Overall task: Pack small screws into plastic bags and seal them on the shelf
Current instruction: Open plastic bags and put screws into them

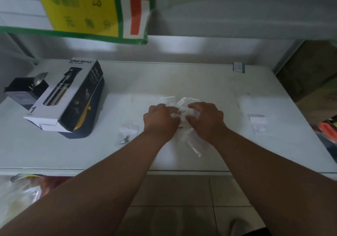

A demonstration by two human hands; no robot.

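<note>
A loose pile of small clear plastic bags (184, 102) lies in the middle of the white shelf (200, 78). My left hand (160, 119) and my right hand (206, 119) both rest on the pile, fingers curled around bags between them. What the fingertips pinch is hidden. Another small clear bag (128, 128) lies to the left of my left wrist, with a few small metal screws (125, 140) just below it. A further bag with a white label (258, 123) lies flat to the right.
A spray bottle box (67, 95) lies on a dark blue pouch at the left, with a black box and a spoon (27, 87) behind it. A small green-edged card (238, 67) sits at the back right. Yellow and red-arrow signs hang above. Tiled floor lies below the shelf edge.
</note>
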